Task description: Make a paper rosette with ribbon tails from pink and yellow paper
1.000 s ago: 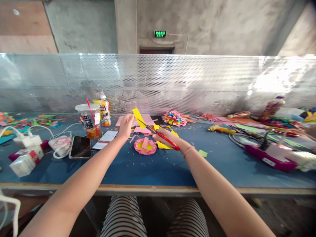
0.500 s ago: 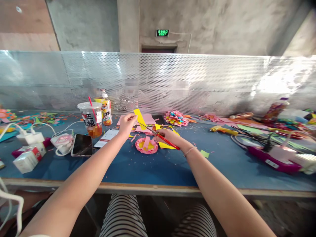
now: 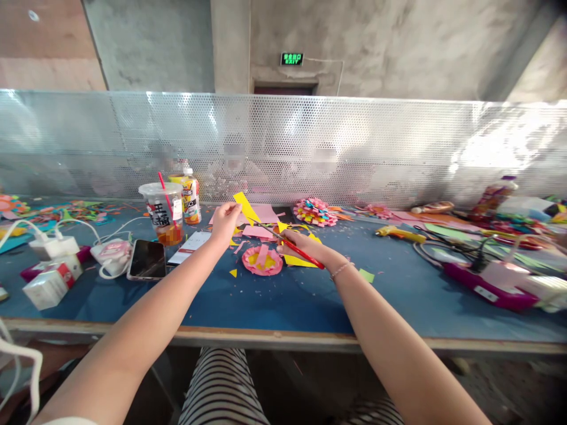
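Note:
Pinched in my left hand (image 3: pixel 227 219) is a strip of yellow paper (image 3: pixel 245 207), raised above the table. My right hand (image 3: pixel 301 244) is closed on red-handled scissors (image 3: pixel 305 255), their blades pointing left towards the strip's lower end; whether they touch it I cannot tell. On the table just below the hands lies a round pink paper piece (image 3: pixel 261 261) with a ruffled rim, a yellow middle and a pink strip across it. A small yellow scrap (image 3: pixel 233 273) lies to its left. Beneath and beside my right hand are more yellow paper pieces (image 3: pixel 301 261).
A cup with a red straw (image 3: pixel 163 215), a drink bottle (image 3: pixel 191 198) and a phone (image 3: pixel 148 260) stand or lie on the left. A pink ruffled paper flower (image 3: pixel 315 212) sits behind. To the right are a yellow glue gun (image 3: pixel 400 234) and a purple power strip (image 3: pixel 491 287).
My left hand has shifted slightly left with the yellow strip, whose lower end now looks slanted. A small yellow scrap has appeared on the table left of the pink piece.

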Demonstrator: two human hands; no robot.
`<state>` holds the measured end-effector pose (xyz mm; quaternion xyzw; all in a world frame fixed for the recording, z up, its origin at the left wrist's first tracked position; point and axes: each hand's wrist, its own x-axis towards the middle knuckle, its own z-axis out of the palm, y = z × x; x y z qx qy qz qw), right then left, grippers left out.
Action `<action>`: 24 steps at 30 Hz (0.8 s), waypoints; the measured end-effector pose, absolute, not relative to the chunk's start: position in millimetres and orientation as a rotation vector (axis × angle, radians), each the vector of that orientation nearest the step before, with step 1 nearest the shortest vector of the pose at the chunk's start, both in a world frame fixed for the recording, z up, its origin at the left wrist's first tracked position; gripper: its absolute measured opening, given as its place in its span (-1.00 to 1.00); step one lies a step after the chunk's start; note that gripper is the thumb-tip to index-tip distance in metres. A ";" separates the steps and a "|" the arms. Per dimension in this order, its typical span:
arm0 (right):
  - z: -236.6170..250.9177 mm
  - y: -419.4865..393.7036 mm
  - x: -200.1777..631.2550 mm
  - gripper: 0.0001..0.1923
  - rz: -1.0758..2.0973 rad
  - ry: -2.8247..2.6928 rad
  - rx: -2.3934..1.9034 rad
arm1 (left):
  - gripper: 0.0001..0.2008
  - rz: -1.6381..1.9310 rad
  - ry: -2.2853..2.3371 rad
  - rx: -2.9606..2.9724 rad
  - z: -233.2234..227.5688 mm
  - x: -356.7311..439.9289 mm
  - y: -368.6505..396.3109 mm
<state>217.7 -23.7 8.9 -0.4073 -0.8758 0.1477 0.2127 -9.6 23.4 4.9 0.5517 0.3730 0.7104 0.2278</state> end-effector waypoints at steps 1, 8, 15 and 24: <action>9.0 -23.2 218.9 -0.53 0.405 -2.436 -1.152 | -0.82 1.975 1.030 1.514 4.4 -11.2 24.9; 0.7 -2.1 240.4 -0.50 0.035 -2.325 -1.635 | -0.84 1.952 1.142 1.486 1.4 -18.7 31.7; -7.5 5.9 253.5 -0.55 0.023 -2.246 -2.025 | -0.91 1.383 1.198 1.476 -6.9 -7.4 26.1; 2.1 -8.2 243.8 -0.61 -0.267 -1.906 -1.995 | -0.98 1.179 1.235 1.629 -15.6 9.6 13.5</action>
